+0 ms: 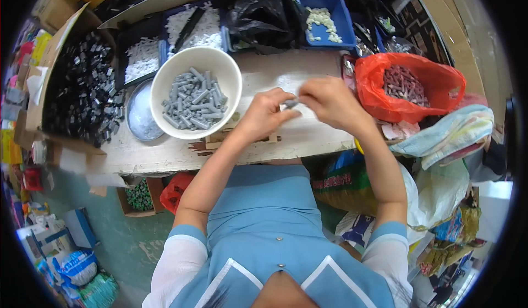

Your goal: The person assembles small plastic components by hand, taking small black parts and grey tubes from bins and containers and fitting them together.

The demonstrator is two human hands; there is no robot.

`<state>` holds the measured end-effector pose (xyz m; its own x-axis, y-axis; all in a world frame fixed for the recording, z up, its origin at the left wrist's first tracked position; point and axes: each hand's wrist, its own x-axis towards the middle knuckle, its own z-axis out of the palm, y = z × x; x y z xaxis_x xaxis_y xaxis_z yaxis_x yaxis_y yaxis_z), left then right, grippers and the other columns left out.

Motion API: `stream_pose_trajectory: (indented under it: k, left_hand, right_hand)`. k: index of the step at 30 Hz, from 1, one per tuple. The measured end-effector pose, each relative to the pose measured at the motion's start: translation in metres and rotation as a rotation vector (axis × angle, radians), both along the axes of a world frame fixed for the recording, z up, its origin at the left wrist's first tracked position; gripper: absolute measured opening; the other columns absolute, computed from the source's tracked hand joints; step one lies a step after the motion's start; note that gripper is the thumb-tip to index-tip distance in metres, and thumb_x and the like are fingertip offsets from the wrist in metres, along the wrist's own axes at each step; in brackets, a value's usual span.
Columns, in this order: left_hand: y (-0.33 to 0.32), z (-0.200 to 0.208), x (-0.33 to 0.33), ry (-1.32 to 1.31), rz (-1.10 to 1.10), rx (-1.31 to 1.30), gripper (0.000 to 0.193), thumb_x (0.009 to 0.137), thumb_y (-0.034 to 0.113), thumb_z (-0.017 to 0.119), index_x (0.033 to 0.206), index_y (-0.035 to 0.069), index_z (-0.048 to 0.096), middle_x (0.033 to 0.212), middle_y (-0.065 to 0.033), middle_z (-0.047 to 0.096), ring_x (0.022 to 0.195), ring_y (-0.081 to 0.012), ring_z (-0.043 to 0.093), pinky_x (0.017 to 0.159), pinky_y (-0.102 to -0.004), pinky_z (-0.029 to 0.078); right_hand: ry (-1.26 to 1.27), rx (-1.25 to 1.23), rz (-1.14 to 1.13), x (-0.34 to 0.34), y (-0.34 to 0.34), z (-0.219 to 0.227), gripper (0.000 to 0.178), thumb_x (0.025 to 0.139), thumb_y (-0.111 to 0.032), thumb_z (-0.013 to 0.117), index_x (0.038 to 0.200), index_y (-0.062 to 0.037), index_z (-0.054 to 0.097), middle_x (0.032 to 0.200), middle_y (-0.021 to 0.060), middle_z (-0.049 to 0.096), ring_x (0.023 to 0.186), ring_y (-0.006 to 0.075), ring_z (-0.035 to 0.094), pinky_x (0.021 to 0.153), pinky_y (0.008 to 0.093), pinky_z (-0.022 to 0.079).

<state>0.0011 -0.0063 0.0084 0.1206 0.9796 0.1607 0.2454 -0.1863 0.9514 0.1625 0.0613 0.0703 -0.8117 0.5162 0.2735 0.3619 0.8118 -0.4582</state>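
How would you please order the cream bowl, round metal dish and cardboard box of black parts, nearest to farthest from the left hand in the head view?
1. Cream bowl: left of the left hand.
2. Round metal dish: left, beyond the bowl.
3. Cardboard box: far left.

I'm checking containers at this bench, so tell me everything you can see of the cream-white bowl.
The bowl is round, deep and plain, with a smooth rim; it looks like plastic, though I can't be sure. It stands upright on the table, left of the hands, neither touching it. Short grey tubes lie jumbled inside, below the rim. It overlaps the metal dish in view; contact is unclear.
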Motion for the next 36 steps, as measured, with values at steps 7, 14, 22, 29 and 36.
stream_pose_trajectory:
  k: [7,14,22,29,36]
  left_hand:
    - [-0.035,0.063,-0.052,0.394,0.234,0.250,0.012,0.072,0.008,0.066,0.075,-0.002,0.060,0.073,-0.0135,0.059,0.062,-0.0235,0.058,0.055,-0.0323,0.046]
    - [-0.033,0.067,-0.109,0.851,0.377,-0.017,0.009,0.066,0.005,0.064,0.074,0.000,0.062,0.082,-0.0138,0.057,0.075,-0.0306,0.058,0.066,-0.0389,0.045]
    - [-0.018,0.043,-0.116,1.001,0.332,-0.179,0.017,0.068,0.016,0.067,0.074,0.000,0.063,0.086,-0.0165,0.058,0.080,-0.0333,0.057,0.071,-0.0417,0.044]
    - [-0.008,0.040,-0.109,1.127,0.321,-0.171,0.023,0.070,0.021,0.067,0.079,0.000,0.063,0.086,-0.0177,0.059,0.078,-0.0342,0.058,0.067,-0.0429,0.044]
    - [0.005,0.037,-0.112,1.130,0.114,-0.008,0.019,0.067,0.008,0.066,0.085,0.003,0.061,0.089,-0.0154,0.059,0.081,-0.0341,0.058,0.070,-0.0430,0.045]
  right_hand:
    - [0.261,-0.114,-0.768,0.133,0.002,0.073,0.009,0.077,-0.007,0.059,0.080,0.0017,0.060,0.065,-0.0005,0.054,0.060,0.0032,0.044,0.053,0.0186,0.036]
    - [-0.126,0.151,-1.199,0.211,0.022,0.059,0.029,0.077,-0.025,0.061,0.094,-0.0017,0.059,0.085,0.0148,0.061,0.078,0.0277,0.059,0.071,0.0331,0.044]
    - [0.039,0.251,-0.661,0.125,0.016,0.013,0.013,0.076,-0.009,0.060,0.084,0.0011,0.059,0.080,0.0122,0.060,0.072,0.0223,0.059,0.067,0.0302,0.045]
    - [-0.177,0.090,-0.359,0.070,0.024,-0.035,0.009,0.072,-0.005,0.057,0.079,0.0003,0.059,0.079,0.0144,0.056,0.076,0.0316,0.056,0.068,0.0377,0.045]
    - [-0.190,0.075,-0.220,0.061,0.023,-0.050,0.009,0.071,-0.005,0.057,0.078,-0.0007,0.061,0.079,0.0131,0.056,0.077,0.0306,0.056,0.068,0.0384,0.045]
